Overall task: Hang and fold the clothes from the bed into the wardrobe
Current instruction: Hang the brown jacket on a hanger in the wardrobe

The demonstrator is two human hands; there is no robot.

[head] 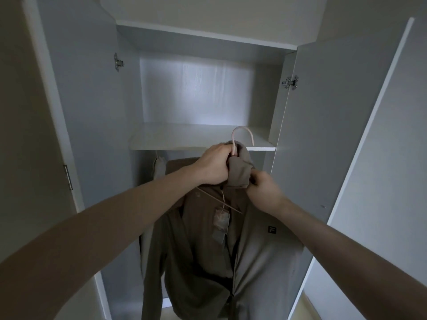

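Taupe matte jacket (254, 262), curved pink hanger (242, 132)

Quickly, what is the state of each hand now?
Left hand: closed, its grip holds the hanger neck and the jacket collar.
Right hand: closed, pinching the jacket collar.

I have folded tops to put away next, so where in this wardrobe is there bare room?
The shelf is bare from its left wall across to the hanger hook, and the compartment above it is open. Below the shelf it is crowded: the jacket, held up by left hand and right hand, fills the opening.
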